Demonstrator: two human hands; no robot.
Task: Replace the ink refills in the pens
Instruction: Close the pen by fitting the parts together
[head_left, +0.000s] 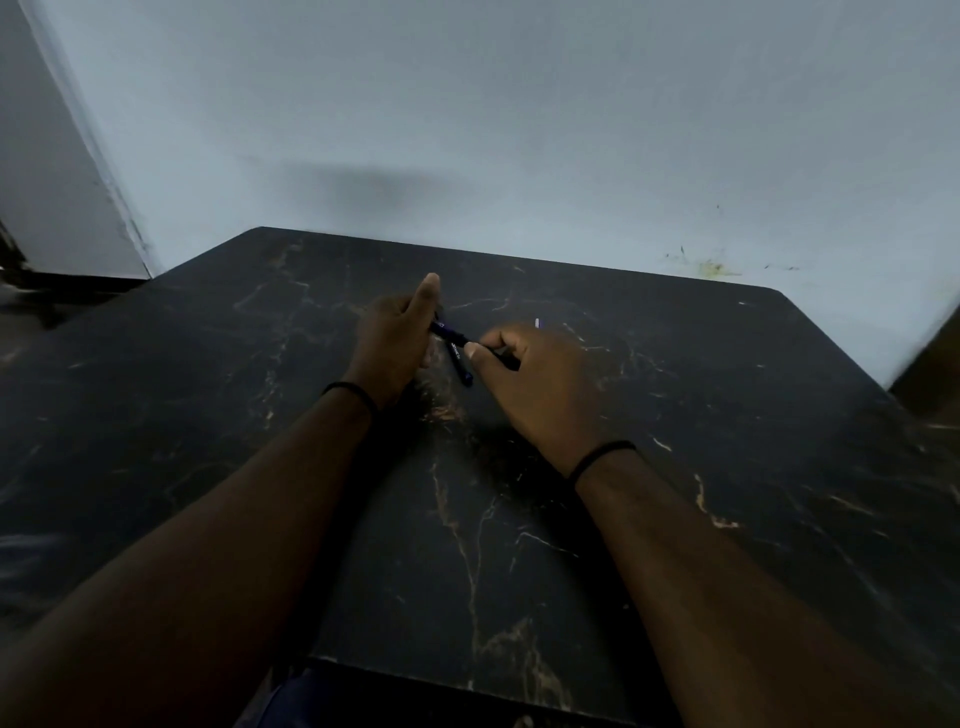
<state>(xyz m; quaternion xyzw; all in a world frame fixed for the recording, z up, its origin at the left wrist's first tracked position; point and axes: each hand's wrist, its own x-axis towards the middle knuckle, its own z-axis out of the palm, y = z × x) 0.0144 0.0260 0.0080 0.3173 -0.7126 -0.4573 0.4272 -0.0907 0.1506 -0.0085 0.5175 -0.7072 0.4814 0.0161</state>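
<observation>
Head view shows two dark pens held above the middle of the table (675, 467), nearer its far edge. The risk, I think: the light is weak and the pens are thin, so a small part could slip, roll away and be lost on the dark top; pulling at an angle could bend a refill. The left hand (395, 343) is curled around one end of a pen (449, 332). The right hand (535, 379) pinches its other end. A second pen (461, 364) hangs under them; which hand holds it, I cannot tell.
</observation>
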